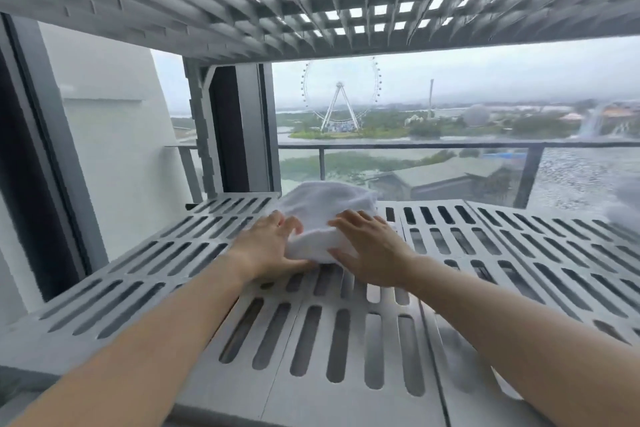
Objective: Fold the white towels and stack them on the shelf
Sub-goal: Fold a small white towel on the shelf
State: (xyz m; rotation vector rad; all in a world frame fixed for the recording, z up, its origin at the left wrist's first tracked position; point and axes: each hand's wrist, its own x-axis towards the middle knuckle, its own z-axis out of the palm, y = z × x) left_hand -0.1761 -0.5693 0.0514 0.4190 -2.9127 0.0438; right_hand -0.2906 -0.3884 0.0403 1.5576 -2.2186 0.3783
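**Folded towel held between two hands on the lower shelf tier**

A folded white terry towel [329, 215] lies on a grey slotted shelf board [311, 300], at mid-depth and a little left of the board's centre. It is set under a second slotted tier [207, 10] that roofs the compartment. The bundle's long axis appears to run away from the person, toward the balcony railing [415, 146] beyond the shelf, with its near short end facing the wrists.

The left hand [273, 246] flanks the towel's left side. Its fingers curl over the top edge and its thumb lies along the near lower edge, so it grips the cloth. The right hand [367, 253] flanks the right side. Its fingers are straight and spread on the top face and its thumb is against the near end, so it presses the cloth and does not clasp it.

Both hands touch the towel and are about equally near it, and the towel lies directly ahead between them.

By judgement, the step in hand is seating or squaring the bundle. A push along the long axis would carry it deeper, and both forearms have clear room under the upper tier.

A blurred white shape [623, 208] at the far right edge may be another towel, but this cannot be told.
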